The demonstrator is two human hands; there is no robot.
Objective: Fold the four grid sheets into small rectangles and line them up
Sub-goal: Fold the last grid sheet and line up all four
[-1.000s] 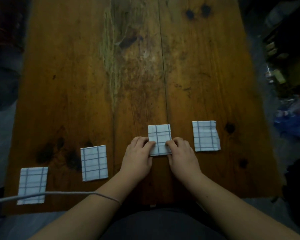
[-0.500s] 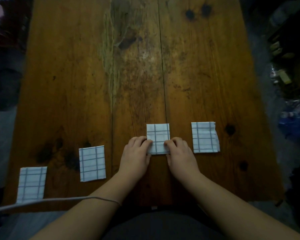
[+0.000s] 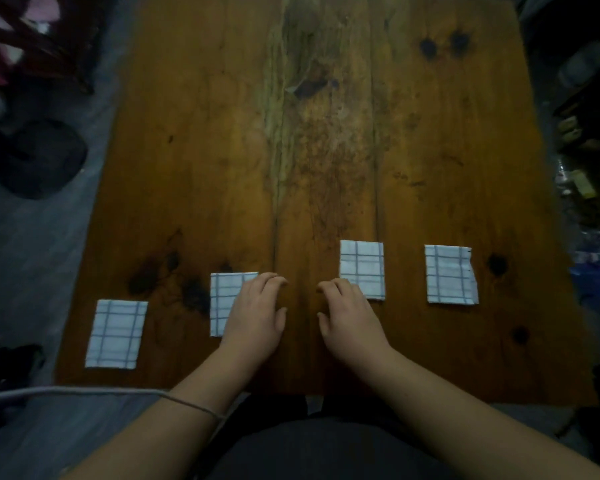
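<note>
Four folded white grid-sheet rectangles lie in a rough row near the front of the wooden table [image 3: 326,150]. The far-left rectangle [image 3: 116,334] sits lowest. My left hand [image 3: 257,313] rests with curled fingers over the right part of the second rectangle [image 3: 224,303]. My right hand [image 3: 349,317] lies on the table, its fingers overlapping the lower left corner of the third rectangle [image 3: 362,268]. The fourth rectangle [image 3: 451,274] lies apart at the right, its right edge uneven. Neither hand grips a sheet.
A grey cord [image 3: 84,391] runs from the left across my left forearm. Dark objects [image 3: 39,157] sit on the floor at the left, clutter [image 3: 582,174] at the right. The table's front edge [image 3: 326,393] is just below my wrists.
Both hands have let go of the third rectangle. My left hand moved left onto the second rectangle; my right hand drew back a little. The view shifted slightly.
</note>
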